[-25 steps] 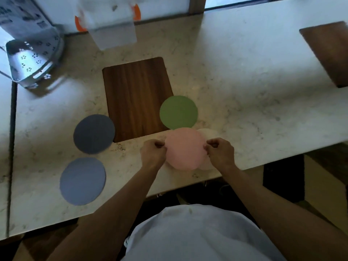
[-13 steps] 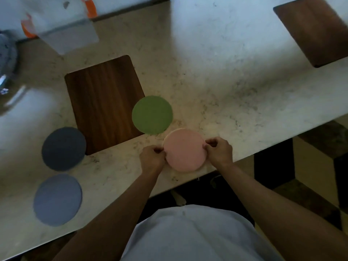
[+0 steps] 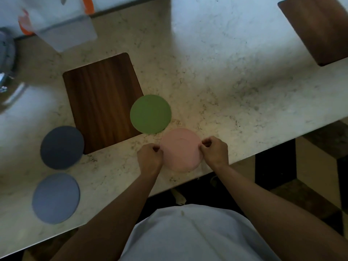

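Observation:
A round pink disc [image 3: 179, 149] lies on the marble counter [image 3: 235, 95] close to its near edge. My left hand [image 3: 150, 157] pinches the disc's left rim with curled fingers. My right hand [image 3: 215, 151] pinches its right rim the same way. A faint curved line on the pink surface suggests a second pink disc stacked with it. A green disc [image 3: 150, 113] lies flat just beyond, its edge almost touching the pink one.
A dark wooden board [image 3: 102, 100] lies left of the green disc. A dark grey disc [image 3: 62, 147] and a lighter blue-grey disc [image 3: 56, 198] sit at the left. Another wooden board [image 3: 318, 29] is far right. A translucent container [image 3: 62, 25] and a metal colander [image 3: 6, 53] stand at the back left.
The pale disc that showed under the pink one's right side is now covered by it. Both hands kept their pinch on the rims. The camera view shifted left to right.

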Demonstrator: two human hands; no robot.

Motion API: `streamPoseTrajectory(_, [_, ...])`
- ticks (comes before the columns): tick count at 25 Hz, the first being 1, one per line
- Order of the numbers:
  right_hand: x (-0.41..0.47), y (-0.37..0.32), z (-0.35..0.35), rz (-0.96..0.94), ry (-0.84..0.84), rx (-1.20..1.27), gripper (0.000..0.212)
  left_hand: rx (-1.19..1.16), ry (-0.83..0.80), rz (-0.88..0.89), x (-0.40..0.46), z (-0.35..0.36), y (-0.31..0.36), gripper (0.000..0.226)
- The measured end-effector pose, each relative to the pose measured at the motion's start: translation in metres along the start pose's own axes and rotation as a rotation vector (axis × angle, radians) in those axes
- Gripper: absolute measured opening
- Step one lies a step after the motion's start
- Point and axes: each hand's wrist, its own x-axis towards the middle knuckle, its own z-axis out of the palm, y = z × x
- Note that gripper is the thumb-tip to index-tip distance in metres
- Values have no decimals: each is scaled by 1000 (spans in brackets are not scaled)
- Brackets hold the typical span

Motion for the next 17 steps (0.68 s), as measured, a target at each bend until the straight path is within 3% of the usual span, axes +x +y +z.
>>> streamPoseTrajectory(10, [-6,-14,1,67,34,-85,16,125,-27,77,3,-1,3,15])
streamPoseTrajectory(17, [2,-16,0,157,-92,-45,16,-13,-75,-110,12,-1,3,8])
